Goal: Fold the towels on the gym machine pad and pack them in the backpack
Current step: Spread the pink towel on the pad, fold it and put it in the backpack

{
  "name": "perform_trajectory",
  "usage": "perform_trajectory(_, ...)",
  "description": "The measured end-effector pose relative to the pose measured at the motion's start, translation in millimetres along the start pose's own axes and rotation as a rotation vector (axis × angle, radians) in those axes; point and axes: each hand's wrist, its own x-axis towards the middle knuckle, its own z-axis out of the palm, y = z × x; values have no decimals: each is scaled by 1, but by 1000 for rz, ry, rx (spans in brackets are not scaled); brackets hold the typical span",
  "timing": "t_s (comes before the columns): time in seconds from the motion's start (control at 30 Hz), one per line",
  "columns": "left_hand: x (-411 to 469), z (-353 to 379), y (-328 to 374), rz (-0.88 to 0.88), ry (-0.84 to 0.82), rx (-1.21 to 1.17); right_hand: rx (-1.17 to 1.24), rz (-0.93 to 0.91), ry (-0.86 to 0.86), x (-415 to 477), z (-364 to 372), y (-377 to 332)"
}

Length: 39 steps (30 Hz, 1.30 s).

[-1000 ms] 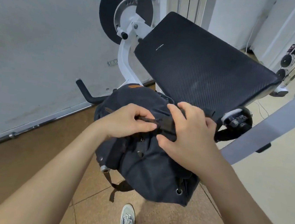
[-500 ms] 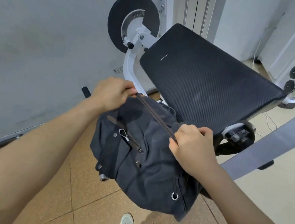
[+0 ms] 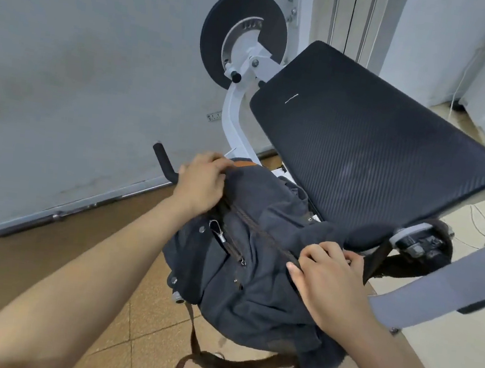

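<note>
The left hand [image 3: 201,185] and right hand [image 3: 327,279] each grip the backpack [image 3: 253,291] at one end of its long zipper [image 3: 260,232].

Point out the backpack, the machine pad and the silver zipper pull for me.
backpack [image 3: 256,291]: head view, on its dark front fabric panel.
machine pad [image 3: 374,156]: head view, on the middle of its black top surface.
zipper pull [image 3: 217,232]: head view, on its silver clip.

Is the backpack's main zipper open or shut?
Looks shut: the zipper on the backpack shows no gap between the left hand and right hand.
</note>
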Motion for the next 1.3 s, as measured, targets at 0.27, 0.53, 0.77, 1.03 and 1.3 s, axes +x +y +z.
perform_trajectory(0.27,-70,26,80,619,-201,102,108,59,8,-2,-5,1)
perform_trajectory(0.53,-28,37,98,684,-217,372,457,251,-200,-26,-8,8)
perform_trajectory(0.77,-115,40,110,274,92,-71,1172,956,262,-113,3,28)
perform_trajectory(1.03,-250,96,122,-22,-168,-488,1857,1647,-228,-161,81,19)
perform_trajectory(1.3,-278,133,144,-186,-316,-511,2168,1692,-309,-157,92,-35)
